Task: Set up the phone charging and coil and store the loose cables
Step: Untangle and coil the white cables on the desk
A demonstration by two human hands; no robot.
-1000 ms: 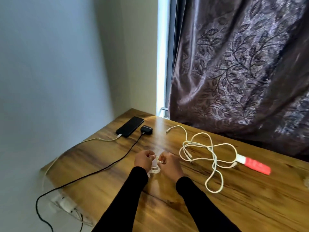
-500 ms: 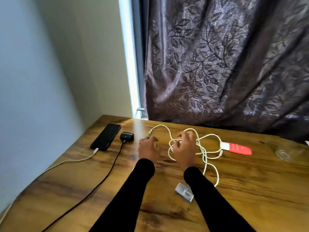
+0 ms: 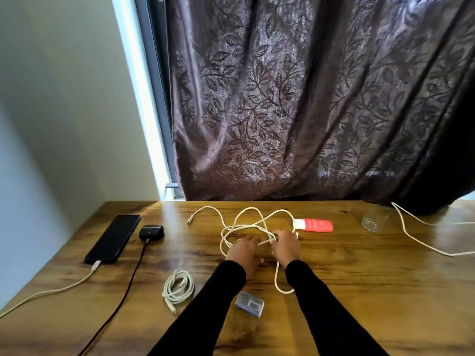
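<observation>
White cables: one coiled point(image 3: 178, 287), one loose point(image 3: 253, 224) pinched in right grip point(image 3: 285, 246); left grip point(image 3: 243, 250) released

Wooden table point(image 3: 359, 291), dark leaf-patterned curtain point(image 3: 295, 98), bright window strip point(image 3: 138, 98), pale wall point(image 3: 64, 111)

**Daylight from the window gap, soft indoors**

Lit by a bright, blown-out strip of window point(image 3: 133, 73) left of the dark curtain point(image 3: 308, 98). Pale sheen on the far table point(image 3: 359, 291) surface; dim toward the near edge. Wide-angle bending at the borders. Slightly soft throughout, faint shadows under both sleeves.
</observation>
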